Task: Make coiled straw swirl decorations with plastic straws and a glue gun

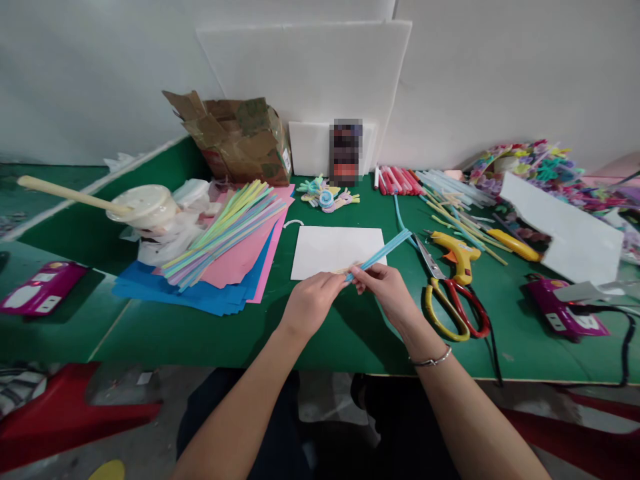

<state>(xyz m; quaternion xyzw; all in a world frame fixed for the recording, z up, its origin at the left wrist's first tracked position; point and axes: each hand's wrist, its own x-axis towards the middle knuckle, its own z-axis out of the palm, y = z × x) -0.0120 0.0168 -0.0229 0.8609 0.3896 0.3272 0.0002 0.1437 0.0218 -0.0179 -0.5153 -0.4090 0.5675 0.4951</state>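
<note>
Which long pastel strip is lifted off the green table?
The light blue strip, pinched between left grip and right grip; all others lie flat, most fanned over pink paper sheets.

Green worktop (350,333): white sheet (330,250) at centre; pink and blue paper stack (240,270) at left, pastel strips (225,227) lying on it; torn cardboard box (240,137) at rear; yellow glue gun (457,252) beside scissors (444,283) with red and yellow handles, right of the sheet; white foam boards (310,67) leaning on the wall.

the one camera sits on the person's head. it looks forward and down at the green table (165,333). the left hand (311,301) and right hand (387,293) are close, in the lower middle of the frame. the white wall (500,67) fills the top.
</note>
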